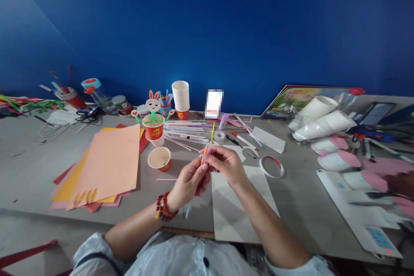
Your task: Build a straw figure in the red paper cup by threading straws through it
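Both hands meet above the grey table point(29, 168), just over a white sheet of paper point(233, 207). My left hand point(189, 181), with a red bead bracelet on its wrist, is closed round the lower part of a bundle of thin straws point(205, 159), orange and striped. My right hand point(224, 161) pinches the same bundle near its top with fingertips pressed together. An open paper cup point(159, 158) with a red base lies just left of my hands. A single pink straw point(166, 179) rests on the table beside my left hand.
A stack of orange, yellow and red paper sheets point(106, 164) lies at the left. A bunny cup figure point(153, 123), stacked white cups point(180, 97), loose straws point(184, 131), tape rolls point(271, 167), scissors point(86, 114) and pink-eared paper pieces point(339, 159) crowd the back and right.
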Demonstrator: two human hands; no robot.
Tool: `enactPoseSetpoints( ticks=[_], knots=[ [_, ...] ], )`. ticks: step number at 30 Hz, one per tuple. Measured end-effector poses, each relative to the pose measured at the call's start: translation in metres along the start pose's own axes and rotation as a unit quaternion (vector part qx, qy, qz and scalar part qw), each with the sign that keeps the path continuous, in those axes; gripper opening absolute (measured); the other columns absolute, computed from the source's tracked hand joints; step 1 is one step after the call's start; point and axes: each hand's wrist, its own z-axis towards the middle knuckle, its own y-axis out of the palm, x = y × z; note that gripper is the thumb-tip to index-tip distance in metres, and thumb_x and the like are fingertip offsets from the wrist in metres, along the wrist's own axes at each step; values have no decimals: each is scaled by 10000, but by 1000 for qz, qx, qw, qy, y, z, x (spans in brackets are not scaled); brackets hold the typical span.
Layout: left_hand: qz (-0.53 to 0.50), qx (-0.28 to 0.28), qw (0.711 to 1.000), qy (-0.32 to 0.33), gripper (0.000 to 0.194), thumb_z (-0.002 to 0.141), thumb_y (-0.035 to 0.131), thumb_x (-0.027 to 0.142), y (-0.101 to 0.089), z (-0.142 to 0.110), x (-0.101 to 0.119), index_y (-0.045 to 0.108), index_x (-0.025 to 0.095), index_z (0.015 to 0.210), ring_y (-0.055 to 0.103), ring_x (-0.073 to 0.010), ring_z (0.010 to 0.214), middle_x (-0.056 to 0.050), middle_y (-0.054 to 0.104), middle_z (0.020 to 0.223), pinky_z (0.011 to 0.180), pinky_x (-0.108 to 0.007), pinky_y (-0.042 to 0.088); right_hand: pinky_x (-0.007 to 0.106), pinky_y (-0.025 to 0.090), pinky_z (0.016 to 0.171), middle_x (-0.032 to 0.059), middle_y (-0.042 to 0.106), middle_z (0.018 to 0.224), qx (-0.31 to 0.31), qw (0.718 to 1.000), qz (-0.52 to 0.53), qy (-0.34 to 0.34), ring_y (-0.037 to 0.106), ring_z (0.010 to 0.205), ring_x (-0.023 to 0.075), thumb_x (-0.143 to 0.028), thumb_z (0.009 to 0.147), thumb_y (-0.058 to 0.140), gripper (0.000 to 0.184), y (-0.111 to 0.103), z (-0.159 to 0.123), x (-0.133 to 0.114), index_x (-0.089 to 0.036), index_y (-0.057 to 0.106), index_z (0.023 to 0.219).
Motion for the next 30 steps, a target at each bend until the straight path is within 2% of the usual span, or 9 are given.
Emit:
enactPoseSetpoints(
  ticks=[2, 4, 7, 9, 14, 19, 24, 26, 30],
  knots=[
    [-7, -11, 1000, -7, 395, 927, 529, 568, -1, 0, 1, 544, 175, 896, 395, -42, 319, 66, 507, 537, 307, -141, 267, 240, 388, 489, -4, 586, 638, -1, 1000, 8, 10, 461, 519, 100, -459, 796, 751, 296, 0, 1, -1, -182, 749, 900],
    [-26, -39, 999, -19, 372, 938, 526, 547, -3, 2, 2, 545, 176, 923, 504, -77, 344, 40, 567, 561, 327, -154, 337, 235, 369, 473, -11, 576, 615, 1, 1000, 6, 17, 450, 504, 94, -452, 792, 754, 288, 0, 2, 0, -177, 744, 876],
    [-82, -92, 991, -49, 344, 945, 539, 513, -6, 5, 6, 544, 169, 956, 683, -170, 503, -30, 676, 658, 479, -245, 534, 225, 340, 456, -15, 577, 609, 16, 1000, 4, 22, 443, 496, 87, -447, 781, 767, 281, -2, 5, 2, -173, 726, 829],
    [-117, -118, 984, -70, 340, 950, 544, 495, -9, 8, 9, 548, 154, 951, 729, -204, 595, -71, 711, 711, 594, -306, 590, 219, 335, 453, -15, 585, 616, 23, 999, 9, 24, 448, 497, 83, -445, 773, 774, 281, -2, 6, 5, -173, 716, 814],
    [-144, -162, 969, -114, 360, 944, 554, 497, -14, 14, 12, 543, 137, 923, 734, -206, 587, -102, 731, 726, 577, -274, 574, 210, 338, 452, -29, 566, 588, 24, 999, 36, 20, 459, 492, 82, -430, 766, 784, 267, -2, 7, 11, -177, 702, 797],
    [-111, -144, 977, -107, 332, 928, 587, 480, -13, 13, 10, 511, 161, 883, 667, -151, 449, -32, 691, 629, 441, -203, 506, 207, 327, 444, -25, 576, 609, 13, 999, 31, 5, 424, 497, 75, -406, 769, 786, 239, -6, 7, 13, -181, 717, 809],
    [-77, -152, 978, -119, 360, 926, 572, 515, -15, 10, 10, 509, 166, 860, 620, -126, 400, -13, 663, 589, 397, -182, 465, 205, 340, 456, -20, 586, 631, -1, 1000, 16, -15, 418, 502, 69, -403, 797, 766, 226, -10, 7, 14, -183, 723, 819],
    [-67, -151, 980, -114, 360, 936, 556, 513, -16, 10, 10, 507, 165, 861, 604, -111, 391, -15, 662, 602, 384, -169, 438, 203, 344, 456, -24, 578, 623, 4, 1000, 4, -19, 423, 500, 69, -391, 801, 765, 216, -11, 7, 15, -181, 715, 811],
    [-38, -132, 989, -59, 334, 961, 515, 499, -15, 12, 9, 519, 164, 957, 632, -112, 446, -24, 666, 711, 385, -166, 425, 205, 349, 449, -23, 580, 610, -7, 1000, 8, -19, 440, 494, 78, -389, 812, 754, 224, -9, 6, 14, -178, 689, 775]
  ],
)
